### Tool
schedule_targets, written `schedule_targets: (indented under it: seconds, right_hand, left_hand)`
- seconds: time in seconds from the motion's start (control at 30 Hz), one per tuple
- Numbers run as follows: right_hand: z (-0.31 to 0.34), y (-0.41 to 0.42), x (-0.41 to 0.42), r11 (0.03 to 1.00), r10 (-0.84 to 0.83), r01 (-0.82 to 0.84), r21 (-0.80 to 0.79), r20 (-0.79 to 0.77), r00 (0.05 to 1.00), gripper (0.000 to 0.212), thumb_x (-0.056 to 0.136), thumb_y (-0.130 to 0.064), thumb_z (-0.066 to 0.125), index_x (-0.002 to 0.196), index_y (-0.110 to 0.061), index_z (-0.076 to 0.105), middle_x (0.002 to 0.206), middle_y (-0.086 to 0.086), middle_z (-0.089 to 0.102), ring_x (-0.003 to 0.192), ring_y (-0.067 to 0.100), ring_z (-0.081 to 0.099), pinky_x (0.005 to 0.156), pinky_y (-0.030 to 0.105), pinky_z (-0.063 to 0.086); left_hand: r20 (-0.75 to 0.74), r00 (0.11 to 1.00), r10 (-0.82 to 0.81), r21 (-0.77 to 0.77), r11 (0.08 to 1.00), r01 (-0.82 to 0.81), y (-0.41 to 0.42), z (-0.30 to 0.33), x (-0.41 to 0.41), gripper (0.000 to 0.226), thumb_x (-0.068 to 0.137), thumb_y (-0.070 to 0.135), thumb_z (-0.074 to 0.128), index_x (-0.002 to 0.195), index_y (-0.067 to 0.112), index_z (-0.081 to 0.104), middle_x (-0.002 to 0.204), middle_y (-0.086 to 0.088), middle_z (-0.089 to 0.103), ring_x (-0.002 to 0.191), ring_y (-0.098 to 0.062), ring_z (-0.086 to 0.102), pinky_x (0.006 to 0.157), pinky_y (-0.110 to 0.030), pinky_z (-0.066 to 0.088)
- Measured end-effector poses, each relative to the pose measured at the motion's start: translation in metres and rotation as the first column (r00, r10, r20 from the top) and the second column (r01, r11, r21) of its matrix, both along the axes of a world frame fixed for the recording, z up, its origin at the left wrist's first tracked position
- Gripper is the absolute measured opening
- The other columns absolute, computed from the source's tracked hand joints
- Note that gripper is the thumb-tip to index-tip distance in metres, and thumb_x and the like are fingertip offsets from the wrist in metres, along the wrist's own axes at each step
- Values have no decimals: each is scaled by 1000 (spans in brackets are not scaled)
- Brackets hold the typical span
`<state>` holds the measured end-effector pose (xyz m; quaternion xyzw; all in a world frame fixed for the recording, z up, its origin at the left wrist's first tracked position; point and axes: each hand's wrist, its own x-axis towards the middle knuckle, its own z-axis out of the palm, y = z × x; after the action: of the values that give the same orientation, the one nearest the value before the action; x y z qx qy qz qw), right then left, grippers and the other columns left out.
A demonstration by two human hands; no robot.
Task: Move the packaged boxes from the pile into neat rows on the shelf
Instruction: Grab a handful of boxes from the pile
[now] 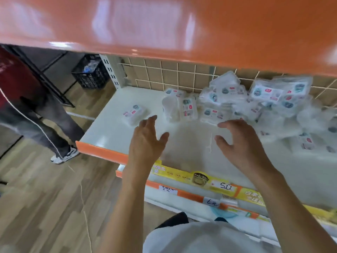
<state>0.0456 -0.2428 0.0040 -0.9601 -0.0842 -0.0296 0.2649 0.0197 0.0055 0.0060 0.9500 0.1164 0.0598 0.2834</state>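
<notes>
Both hands empty, fingers spread: left hand (145,136), right hand (237,141) over the white metal shelf (109,128). Jumbled pile of clear-wrapped white boxes (255,106) at shelf's right-rear; one lone box (134,114) left of it. Take from the pile edge, square boxes to the shelf front.

Pile of boxes (269,108): motion blur smears it; single boxes on its right side cannot be told apart, and the frame's right edge cuts it off.
Box labels: too blurred to read.
Upper shelf (164,24): hides the top of the pile and of the back grid (182,73).
Bystander (27,99): cut off by the left edge; only trousers, a red top and a shoe show.
Crate (91,73): contents unclear.
</notes>
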Motion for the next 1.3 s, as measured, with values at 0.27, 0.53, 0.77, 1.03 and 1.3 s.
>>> schedule_targets:
  seconds: [0.27, 0.53, 0.77, 1.03, 1.3]
  right_hand:
    - [-26, -14, -21, 876, -477, 480, -41, 68, 876, 63, 78, -25, 75, 136, -11, 55, 137, 19, 50, 125, 40, 47, 106, 44, 35]
    - [-48, -19, -41, 755, -651, 653, 52, -55, 757, 77, 79, -32, 78, 143, -7, 43, 125, 24, 57, 113, 43, 51, 100, 47, 37]
    - [-31, -13, -51, 691, -604, 603, 398, -139, 785, 61, 76, -42, 81, 129, -24, 57, 108, 2, 56, 99, 21, 58, 84, 31, 46]
    - [-11, -4, -46, 246, -394, 528, 813, -413, 821, 49, 67, -53, 82, 92, -13, 70, 90, -3, 75, 95, 15, 71, 96, 35, 55]
    - [2, 9, -39, 214, -248, 489, 846, -437, 864, 68, 64, -65, 81, 110, -16, 70, 109, 13, 74, 103, 27, 72, 81, 35, 58]
  left_hand:
    - [128, 974, -188, 22, 982, 187, 4, -4, 60, 74, 87, 30, 74, 149, 10, 38, 146, -19, 39, 125, -40, 50, 103, -44, 41]
    - [137, 954, -266, 151, 958, 245, -9, -10, 88, 57, 85, 21, 73, 138, 20, 53, 140, -15, 46, 117, -40, 51, 99, -43, 40]
    - [163, 973, -163, -62, 983, 175, -1, 4, 76, 44, 82, 24, 77, 115, 14, 50, 114, -8, 52, 82, -21, 49, 73, -29, 35]
    - [-280, 944, -174, -797, 590, -128, -8, 12, 46, 33, 91, 43, 68, 97, 11, 72, 92, -8, 72, 76, -16, 69, 76, -31, 62]
    - [-355, 841, -408, -927, 38, -373, -31, 24, 23, 39, 73, 38, 74, 87, 3, 79, 102, -18, 71, 92, -30, 68, 86, -42, 58]
